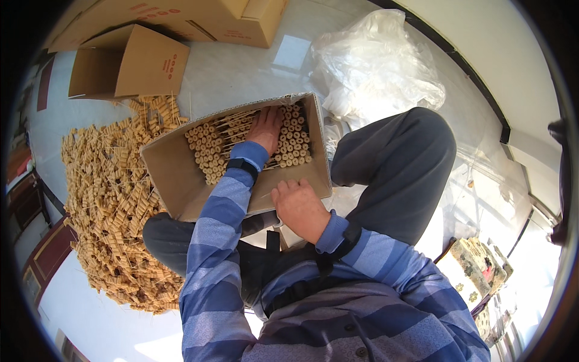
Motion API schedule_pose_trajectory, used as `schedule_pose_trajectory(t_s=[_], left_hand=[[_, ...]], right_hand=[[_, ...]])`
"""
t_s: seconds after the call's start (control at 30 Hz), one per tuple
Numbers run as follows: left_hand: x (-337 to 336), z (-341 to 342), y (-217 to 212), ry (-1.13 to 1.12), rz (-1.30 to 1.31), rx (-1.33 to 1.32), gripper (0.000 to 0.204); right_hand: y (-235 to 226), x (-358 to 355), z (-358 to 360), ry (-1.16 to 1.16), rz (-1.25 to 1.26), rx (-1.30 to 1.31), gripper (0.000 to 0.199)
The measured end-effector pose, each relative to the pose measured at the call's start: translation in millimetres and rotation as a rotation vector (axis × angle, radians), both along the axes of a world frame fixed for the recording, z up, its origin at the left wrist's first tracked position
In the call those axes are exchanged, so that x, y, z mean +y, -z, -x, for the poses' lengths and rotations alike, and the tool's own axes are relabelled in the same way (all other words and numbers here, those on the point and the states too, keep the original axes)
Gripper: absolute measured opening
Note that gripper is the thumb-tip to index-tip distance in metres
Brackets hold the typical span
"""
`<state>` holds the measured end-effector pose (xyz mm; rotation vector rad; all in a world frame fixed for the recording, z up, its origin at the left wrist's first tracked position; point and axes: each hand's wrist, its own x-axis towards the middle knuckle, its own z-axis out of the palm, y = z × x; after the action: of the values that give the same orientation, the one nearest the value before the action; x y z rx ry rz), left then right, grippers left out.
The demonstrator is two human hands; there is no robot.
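Observation:
A cardboard box (pixel 181 193) stands tilted between my knees. Inside it lie tight rows of light-brown pieces (pixel 295 134), each with a round head on a thin stick; the heads face me in two blocks, with thin sticks (pixel 238 127) between them. My left hand (pixel 267 128) reaches into the box, its fingers stretched out flat over the pieces; the fingertips are partly hidden. On the box's near rim, my right hand (pixel 298 208) is closed with its fingers curled over the cardboard edge.
To the left, a large heap of loose ribbed pieces (pixel 114 211) with thin sticks spreads over the floor. Behind it stand an open cardboard box (pixel 151 63) and larger cartons (pixel 235 27). Crumpled clear plastic (pixel 380 66) lies at the far right, and a patterned cloth item (pixel 473 265) is near right.

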<state>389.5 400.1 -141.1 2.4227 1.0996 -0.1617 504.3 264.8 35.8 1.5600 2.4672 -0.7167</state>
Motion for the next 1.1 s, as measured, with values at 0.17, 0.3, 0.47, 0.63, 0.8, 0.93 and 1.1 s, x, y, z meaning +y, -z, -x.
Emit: schedule_pose_trajectory(t_s=[0.17, 0.3, 0.47, 0.63, 0.8, 0.93, 1.1], left_hand=[[12.2, -2.0, -33.7, 0.000, 0.004, 0.008, 0.048], [0.8, 17.8, -120.4, -0.343, 0.136, -0.163, 0.047], [-86.1, 130.0, -255.1, -0.702, -0.119, -0.652, 0.047], [-264.7, 273.4, -270.1, -1.321, 0.022, -1.095, 0.037], [-463.7, 386.1, -137.6, -2.449, -0.139, -1.269, 0.049], [-583.8, 349.8, -2.8, -2.778, 0.126, -1.397, 0.035], [-639.2, 312.4, 68.8, -3.015, 0.331, -1.323, 0.038]], right_hand=[[10.5, -0.8, 1.5, 0.014, -0.035, 0.012, 0.013], [13.0, 1.5, -6.6, -0.083, -0.083, -0.003, 0.017], [-7.4, 10.2, -1.7, -0.100, 0.021, 0.215, 0.045], [-34.4, 4.1, 26.8, -0.178, -0.097, 0.336, 0.047], [-52.0, -6.8, 49.2, -0.175, -0.097, 0.293, 0.039], [-67.6, -10.7, 72.8, -0.311, -0.123, 0.255, 0.036], [-75.5, -8.9, 107.6, -0.405, -0.118, 0.197, 0.030]])
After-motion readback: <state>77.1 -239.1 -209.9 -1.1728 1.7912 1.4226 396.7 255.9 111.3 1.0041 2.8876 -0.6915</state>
